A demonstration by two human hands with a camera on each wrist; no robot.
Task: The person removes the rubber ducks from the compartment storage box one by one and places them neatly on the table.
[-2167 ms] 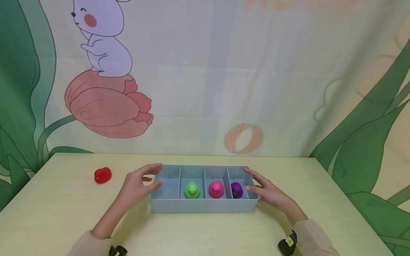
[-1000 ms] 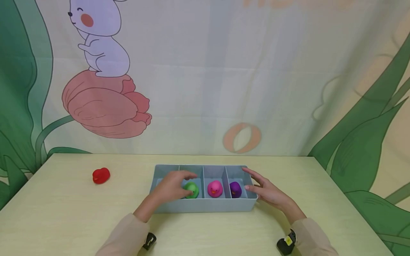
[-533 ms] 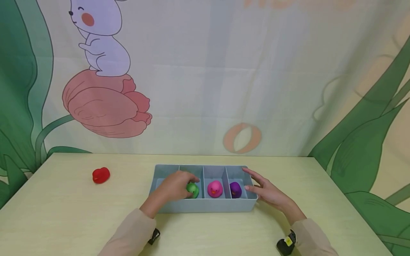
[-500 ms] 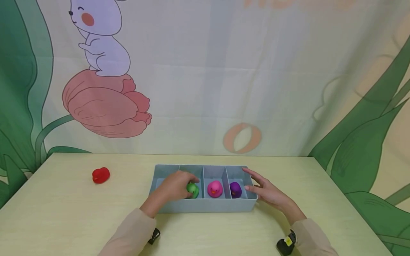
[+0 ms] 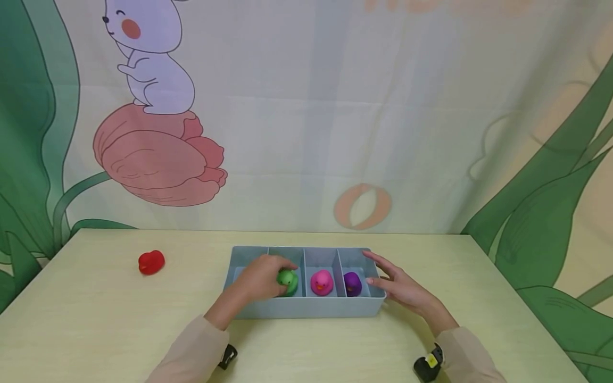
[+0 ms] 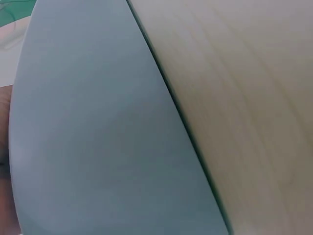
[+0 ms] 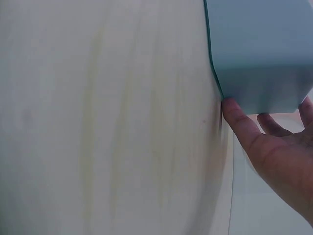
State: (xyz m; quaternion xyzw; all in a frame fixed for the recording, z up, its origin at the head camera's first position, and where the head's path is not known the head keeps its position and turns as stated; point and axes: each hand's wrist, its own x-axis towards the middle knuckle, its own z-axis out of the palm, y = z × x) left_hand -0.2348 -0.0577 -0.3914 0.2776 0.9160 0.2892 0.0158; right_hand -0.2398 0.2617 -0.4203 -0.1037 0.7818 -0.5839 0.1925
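A grey-blue box [image 5: 306, 307] with a row of compartments stands on the table. My left hand [image 5: 264, 277] reaches into its second compartment from the left, thumb and fingers around a green rubber duck [image 5: 289, 283], partly hidden behind the hand. In the compartment to the right sits a pink rubber duck [image 5: 322, 282]. A purple rubber duck [image 5: 353, 284] is in the rightmost one. At the box's right end rests my right hand [image 5: 404, 287], fingers extended, thumb and index at the rim. Its other fingers [image 7: 239, 122] touch the end wall in the right wrist view.
A red rubber duck [image 5: 151, 263] lies apart on the table [image 5: 96, 319], left of the box. Behind the table hangs a printed cloth [image 5: 287, 133] with a cartoon mouse and leaves.
My left hand has left the box's left end, moved right into the second compartment and closed around the green duck, which has since turned slightly. The right hand has stayed at its end.
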